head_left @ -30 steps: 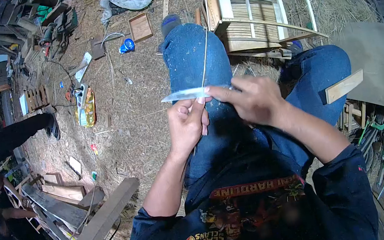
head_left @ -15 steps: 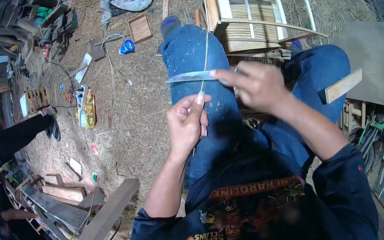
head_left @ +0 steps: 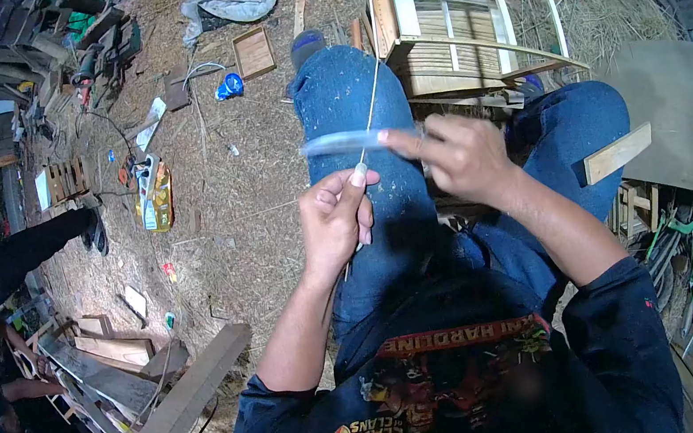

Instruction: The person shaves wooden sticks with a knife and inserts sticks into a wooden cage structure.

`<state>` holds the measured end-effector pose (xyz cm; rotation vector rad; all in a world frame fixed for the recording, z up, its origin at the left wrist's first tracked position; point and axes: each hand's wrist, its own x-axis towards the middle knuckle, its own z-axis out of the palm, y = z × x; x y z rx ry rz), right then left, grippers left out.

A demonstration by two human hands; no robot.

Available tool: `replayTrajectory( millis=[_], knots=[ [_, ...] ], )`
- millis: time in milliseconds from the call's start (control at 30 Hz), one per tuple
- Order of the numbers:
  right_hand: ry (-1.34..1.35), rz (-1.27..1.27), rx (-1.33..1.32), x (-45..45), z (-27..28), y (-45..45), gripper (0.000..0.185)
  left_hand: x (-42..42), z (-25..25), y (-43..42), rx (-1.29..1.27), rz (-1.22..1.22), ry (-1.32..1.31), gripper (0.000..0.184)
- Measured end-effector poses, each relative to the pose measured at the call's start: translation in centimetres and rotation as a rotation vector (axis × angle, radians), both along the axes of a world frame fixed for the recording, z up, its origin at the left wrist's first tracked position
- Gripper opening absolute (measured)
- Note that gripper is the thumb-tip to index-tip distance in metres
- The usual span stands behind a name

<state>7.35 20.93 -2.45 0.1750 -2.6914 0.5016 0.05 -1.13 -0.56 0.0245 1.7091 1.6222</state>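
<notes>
My left hand (head_left: pixel 337 216) pinches a thin stick (head_left: pixel 373 107) between thumb and fingers. The stick runs up over my thigh toward a slatted wooden frame, and its lower end shows below the hand. My right hand (head_left: pixel 458 153) is closed on a knife (head_left: pixel 342 142), index finger stretched along the back of the blade. The blade lies crosswise over the stick, just above my left thumb, and is smeared by motion. Its handle is mostly hidden in my palm.
A slatted wooden cage-like frame (head_left: pixel 469 19) stands ahead on the right. A small wooden tray (head_left: pixel 253 53), a blue can (head_left: pixel 228 86) and a yellow packet (head_left: pixel 154 196) lie on the straw-strewn ground. A wood piece (head_left: pixel 619 153) rests on my right thigh. Another person's leg (head_left: pixel 30 255) shows at left.
The knife blade has become blurred, with my right hand shifted slightly. My left hand keeps its hold on the stick almost unmoved.
</notes>
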Motion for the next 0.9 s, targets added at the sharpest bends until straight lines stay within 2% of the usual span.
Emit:
replayTrajectory(
  millis=[33, 167, 233, 300, 367, 433, 600, 633, 700, 733, 767, 900],
  knots=[
    [0.043, 0.043, 0.002, 0.0, -0.3, -0.1, 0.045, -0.1, 0.1, 0.1, -0.001, -0.004, 0.008, 0.031],
    [-0.01, -0.087, -0.069, -0.5, -0.6, 0.7, 0.048, 0.0, 0.0, -0.2, 0.017, 0.011, -0.021, 0.031],
    [0.05, 0.038, -0.006, 0.1, -1.1, -0.3, 0.048, -0.1, -0.2, -0.1, 0.022, 0.022, -0.03, 0.031],
    [0.049, 0.029, -0.054, -0.1, -1.3, -0.2, 0.048, -0.3, -0.1, -0.1, 0.015, 0.015, -0.022, 0.029],
    [-0.017, -0.112, -0.076, -0.5, -0.4, 0.6, 0.051, 0.0, -0.2, -0.4, 0.0, 0.01, -0.021, 0.028],
    [0.054, 0.017, -0.035, 0.2, -1.2, -0.4, 0.054, -0.1, -0.5, -0.4, 0.029, 0.022, -0.023, 0.029],
    [-0.056, -0.079, -0.03, 0.1, -0.2, -0.1, 0.057, -0.1, 0.3, -0.3, -0.001, 0.02, 0.001, 0.03],
    [0.034, 0.009, -0.091, 0.0, -1.1, -0.9, 0.058, -0.1, 0.3, -0.3, 0.0, 0.018, 0.002, 0.03],
    [0.001, 0.03, -0.091, 0.6, -0.8, -1.0, 0.059, -0.2, 0.2, -0.2, 0.007, 0.017, -0.014, 0.031],
    [-0.011, -0.076, -0.097, 0.1, -0.6, -0.4, 0.061, -0.2, 0.2, -0.2, 0.005, 0.01, -0.02, 0.03],
    [-0.053, -0.134, -0.152, -0.2, -0.9, 0.4, 0.06, -0.1, 0.3, -0.3, 0.001, 0.003, -0.03, 0.03],
    [0.006, 0.015, -0.029, 0.0, -0.3, -0.5, 0.05, -0.1, -0.1, -0.1, 0.019, 0.018, -0.03, 0.03]
  ],
)
